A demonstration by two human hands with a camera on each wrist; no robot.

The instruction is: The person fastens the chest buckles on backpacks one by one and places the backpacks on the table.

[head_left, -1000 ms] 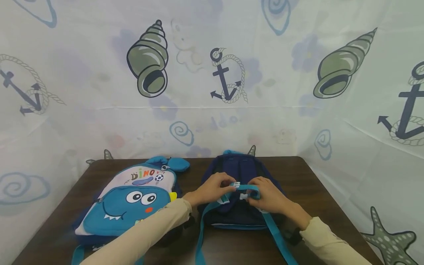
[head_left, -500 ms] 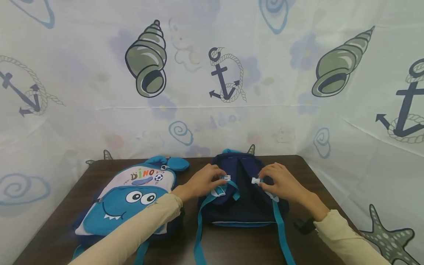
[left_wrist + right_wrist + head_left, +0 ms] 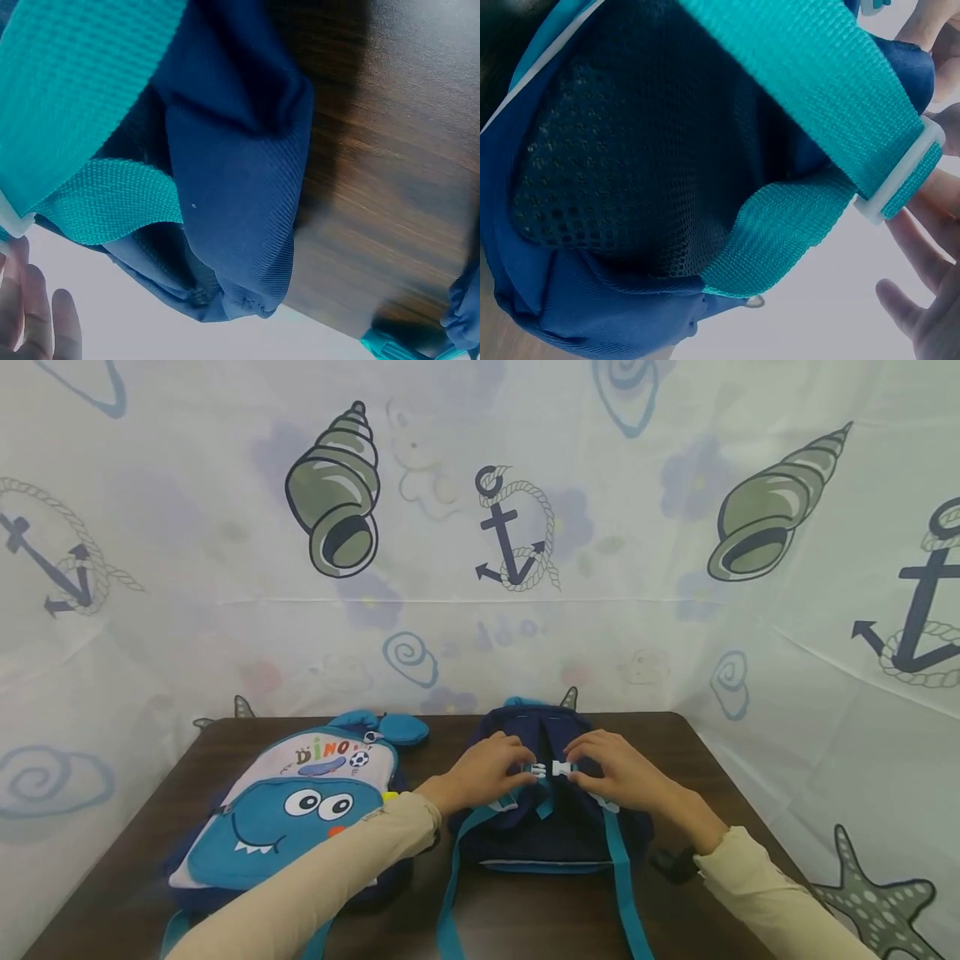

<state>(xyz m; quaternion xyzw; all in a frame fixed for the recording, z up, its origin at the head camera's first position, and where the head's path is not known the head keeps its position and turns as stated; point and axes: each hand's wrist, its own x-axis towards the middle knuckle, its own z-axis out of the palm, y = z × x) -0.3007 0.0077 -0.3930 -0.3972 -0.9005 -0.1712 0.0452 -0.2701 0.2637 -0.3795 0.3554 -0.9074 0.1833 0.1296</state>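
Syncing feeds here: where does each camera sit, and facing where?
Head: on the head, facing forward and down at the dino backpack and navy backpack; left hand, right hand and sleeves show.
Left wrist: on that wrist, facing a teal strap and the table; fingers lower left.
Right wrist: on that wrist, facing mesh and another strap; fingers at right.
Shared: both wrist views show the navy backpack.

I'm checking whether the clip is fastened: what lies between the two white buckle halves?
Just a narrow gap, in the head view: the left half and right half stand apart, with the navy backpack behind.
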